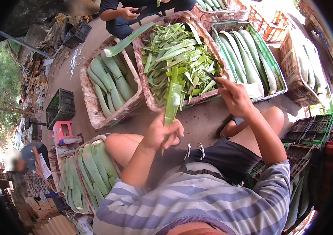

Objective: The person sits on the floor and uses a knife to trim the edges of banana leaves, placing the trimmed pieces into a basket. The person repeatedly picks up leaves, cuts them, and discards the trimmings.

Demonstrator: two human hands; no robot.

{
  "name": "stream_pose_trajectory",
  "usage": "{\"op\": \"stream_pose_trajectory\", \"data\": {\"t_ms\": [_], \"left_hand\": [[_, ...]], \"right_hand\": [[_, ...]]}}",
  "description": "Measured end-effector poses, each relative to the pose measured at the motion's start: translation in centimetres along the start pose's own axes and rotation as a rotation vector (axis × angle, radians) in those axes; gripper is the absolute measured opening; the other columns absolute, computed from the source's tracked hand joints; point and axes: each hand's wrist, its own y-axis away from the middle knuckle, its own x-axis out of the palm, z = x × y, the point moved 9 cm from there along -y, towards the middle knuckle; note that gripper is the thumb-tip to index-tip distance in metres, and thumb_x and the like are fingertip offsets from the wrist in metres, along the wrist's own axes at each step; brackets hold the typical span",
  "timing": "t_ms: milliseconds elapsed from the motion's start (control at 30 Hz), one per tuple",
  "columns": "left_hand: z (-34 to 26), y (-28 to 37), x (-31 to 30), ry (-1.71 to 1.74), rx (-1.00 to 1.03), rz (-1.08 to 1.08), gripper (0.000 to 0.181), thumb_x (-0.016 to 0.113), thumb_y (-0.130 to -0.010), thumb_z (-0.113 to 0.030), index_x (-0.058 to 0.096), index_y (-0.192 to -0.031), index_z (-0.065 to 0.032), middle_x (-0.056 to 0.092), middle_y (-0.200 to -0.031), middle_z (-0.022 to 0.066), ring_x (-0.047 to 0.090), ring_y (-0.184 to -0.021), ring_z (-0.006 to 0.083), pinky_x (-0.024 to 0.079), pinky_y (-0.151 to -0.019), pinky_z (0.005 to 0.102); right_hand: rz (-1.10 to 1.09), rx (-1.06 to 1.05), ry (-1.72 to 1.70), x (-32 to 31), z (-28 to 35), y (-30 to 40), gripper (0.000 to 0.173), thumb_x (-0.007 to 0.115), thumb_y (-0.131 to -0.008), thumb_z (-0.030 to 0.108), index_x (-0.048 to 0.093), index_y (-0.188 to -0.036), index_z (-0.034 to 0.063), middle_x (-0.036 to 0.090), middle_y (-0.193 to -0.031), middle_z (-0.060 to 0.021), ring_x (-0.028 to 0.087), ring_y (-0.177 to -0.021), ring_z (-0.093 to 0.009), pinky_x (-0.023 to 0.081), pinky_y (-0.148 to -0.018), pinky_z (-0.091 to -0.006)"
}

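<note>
My left hand (162, 132) grips a cut aloe vera leaf (172, 102) near its pointed end, with wet, pale gel showing on its face. Up and to the right, my right hand (237, 97) is closed on a dark knife (210, 75), its blade pointing at the crate. Below both sits a large plastic crate (143, 85) heaped with green aloe trimmings (181, 55). Whole aloe leaves (110, 79) fill a crate to its left, and one long leaf (131, 38) lies across the rims of the two crates. A green crate on the right holds more aloe leaves (248, 55).
A co-worker's hand (129, 13) holds a dark tool beyond the crates. Another person (34, 161) bends at the far left. Aloe-filled crates (77, 164) stand beside my left knee. A red stool (62, 132), a black crate (61, 107) and stacked crates (301, 129) are around me.
</note>
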Motion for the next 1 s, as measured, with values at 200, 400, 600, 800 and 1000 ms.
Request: {"op": "stream_pose_trajectory", "data": {"t_ms": [200,400,600,800,1000], "left_hand": [[-0.9,0.1,-0.6,-0.535,0.183,-0.304,0.072,0.054,-0.101,-0.007,0.015,-0.161,-0.0173,0.066,-0.083,0.0117,0.058,-0.054,0.0127,0.048,-0.054,0.0292],[-1.5,-0.7,-2.5,-0.806,0.353,-0.446,0.071,0.060,-0.098,-0.009,0.025,-0.159,-0.0104,0.069,-0.082,0.0059,0.065,-0.075,0.0123,0.052,-0.072,0.0266],[-4.1,-1.3,-2.0,-0.914,0.245,-0.574,0.071,0.062,-0.098,-0.010,0.026,-0.158,-0.0066,0.069,-0.082,0.0034,0.059,-0.068,0.0082,0.049,-0.065,0.0237],[-6.0,-3.0,-2.1,-1.019,0.257,-0.572,0.077,0.059,-0.100,-0.010,0.010,-0.160,-0.0060,0.068,-0.080,0.0077,0.045,-0.045,0.0033,0.037,-0.038,0.0186],[-7.5,-4.5,-1.3,-0.974,0.273,-0.609,0.079,0.060,-0.098,-0.006,0.011,-0.160,-0.0067,0.068,-0.080,0.0070,0.044,-0.046,0.0031,0.035,-0.041,0.0181]], "right_hand": [[-0.070,0.278,-0.154,-0.2,-7.4,-0.5,0.035,0.059,-0.092,0.008,0.061,-0.125,-0.0035,0.065,-0.071,-0.0171,0.061,-0.061,-0.021,0.049,-0.064,-0.0339],[-0.201,0.376,-0.300,0.6,-13.8,0.4,0.036,0.059,-0.093,0.010,0.061,-0.127,-0.0029,0.071,-0.077,-0.0148,0.063,-0.064,-0.015,0.050,-0.065,-0.0291],[-0.336,0.392,-0.382,-1.8,-18.0,1.2,0.032,0.060,-0.095,0.009,0.063,-0.126,-0.0014,0.068,-0.072,-0.0086,0.052,-0.057,-0.008,0.045,-0.055,-0.0267],[-0.469,0.434,-0.480,-5.4,-18.9,0.9,0.031,0.059,-0.099,0.012,0.063,-0.128,0.0005,0.068,-0.075,-0.0053,0.050,-0.052,-0.005,0.042,-0.048,-0.0244],[-0.547,0.423,-0.543,-8.0,-20.5,1.1,0.032,0.061,-0.099,0.013,0.063,-0.128,0.0011,0.069,-0.078,-0.0054,0.051,-0.051,-0.005,0.043,-0.047,-0.0236]]}}
